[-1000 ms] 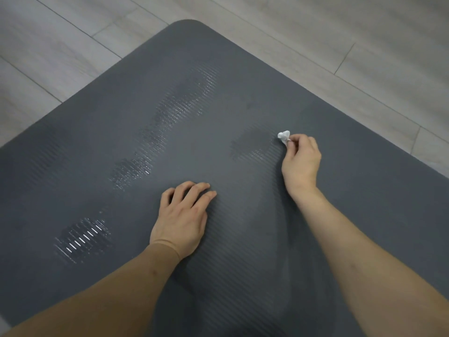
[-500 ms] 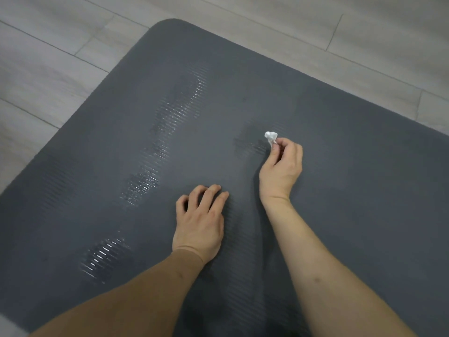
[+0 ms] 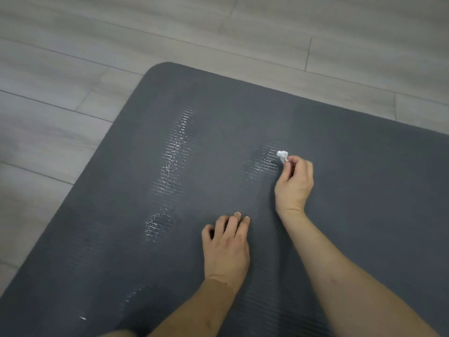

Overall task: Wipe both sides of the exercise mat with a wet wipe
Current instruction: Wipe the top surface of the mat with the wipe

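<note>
So the dark grey ribbed foam exercise mat (image 3: 340,215) is lying flat on the pale grey wood-look plank floor (image 3: 73,69), one rounded corner pointing away toward the upper left. The right hand (image 3: 294,183) is out on the mat pinching a tiny scrunched-up white wet wipe (image 3: 282,155) between thumb and forefinger, with the other fingers curled in behind. The wad pokes out past the fingertips on the far-left side of the hand and looks like it's touching the mat, though I can't say how hard it's pressed.

The left hand (image 3: 227,249) is planted on the mat nearer the body, empty, fingers (image 3: 237,222) bent and close together with the tips digging into the surface, probably just bracing.

Key thing for the next stroke: there's a short wet shiny patch (image 3: 263,161) right beside the wipe on its left, and a much longer wet streak (image 3: 170,181) further left, running from near to far along the mat. The dry-looking stretch sits to the right of the wipe, on the right hand's own side. My guess is the next pass goes there, same near-to-far direction, and the right hand is clearly the one placed for it.

Top side looks only partly done, underside not touched yet as far as I can judge.
</note>
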`<move>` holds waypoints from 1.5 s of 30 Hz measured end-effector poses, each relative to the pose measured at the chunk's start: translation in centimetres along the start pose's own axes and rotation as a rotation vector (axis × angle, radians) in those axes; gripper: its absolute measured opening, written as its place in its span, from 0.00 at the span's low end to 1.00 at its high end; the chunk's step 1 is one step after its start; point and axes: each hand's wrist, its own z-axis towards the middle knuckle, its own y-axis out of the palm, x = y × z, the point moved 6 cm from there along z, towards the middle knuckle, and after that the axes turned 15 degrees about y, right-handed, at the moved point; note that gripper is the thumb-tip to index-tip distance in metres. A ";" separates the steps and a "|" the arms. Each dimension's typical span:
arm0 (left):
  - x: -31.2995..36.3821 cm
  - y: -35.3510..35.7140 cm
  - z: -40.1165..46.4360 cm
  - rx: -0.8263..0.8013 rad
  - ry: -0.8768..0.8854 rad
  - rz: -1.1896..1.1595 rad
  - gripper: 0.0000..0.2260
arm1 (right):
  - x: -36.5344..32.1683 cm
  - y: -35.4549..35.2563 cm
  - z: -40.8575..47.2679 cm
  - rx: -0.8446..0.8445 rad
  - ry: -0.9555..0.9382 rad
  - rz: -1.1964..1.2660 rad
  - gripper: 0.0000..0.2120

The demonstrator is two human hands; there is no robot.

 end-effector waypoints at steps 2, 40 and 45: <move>-1.2 -1.1 1.1 0.015 0.085 0.001 0.18 | 0.1 -0.3 -0.2 0.011 0.009 -0.008 0.04; -36.5 -7.9 19.3 0.125 -0.031 -0.043 0.23 | -18.2 26.9 9.1 -0.606 -0.387 -0.351 0.05; -36.3 -8.1 19.5 0.124 -0.026 -0.017 0.24 | -18.6 27.3 10.0 -0.744 -0.703 -0.394 0.07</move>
